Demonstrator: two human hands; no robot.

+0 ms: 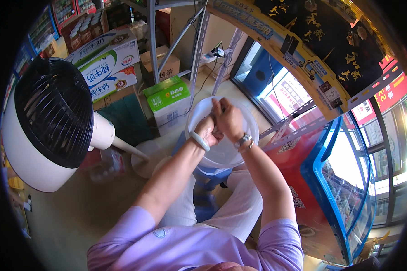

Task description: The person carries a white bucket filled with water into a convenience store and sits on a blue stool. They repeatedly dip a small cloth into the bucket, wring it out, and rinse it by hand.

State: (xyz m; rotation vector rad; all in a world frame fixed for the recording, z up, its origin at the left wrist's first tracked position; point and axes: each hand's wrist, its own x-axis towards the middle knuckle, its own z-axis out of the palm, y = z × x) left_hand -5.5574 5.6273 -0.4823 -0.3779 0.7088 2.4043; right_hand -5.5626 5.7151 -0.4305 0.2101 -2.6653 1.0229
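A round translucent plastic tub (221, 156) stands in front of my knees, on something blue that is mostly hidden. Above its opening my two hands are pressed together. My left hand (206, 130), with a pale bangle on its wrist, lies beneath with the palm turned up. Over its palm and fingers bends my right hand (229, 119), a metal-band watch (244, 139) on that wrist. The right hand is slightly blurred. Whether something small is between the hands is hidden by the fingers.
Close on the left stands a white pedestal fan (51, 125) with a black grille. Milk cartons (103, 73) and a green-and-white box (169, 101) are stacked beyond. A metal shelf frame (196, 44) rises ahead. On the right is a red chest freezer (302, 189) with blue trim.
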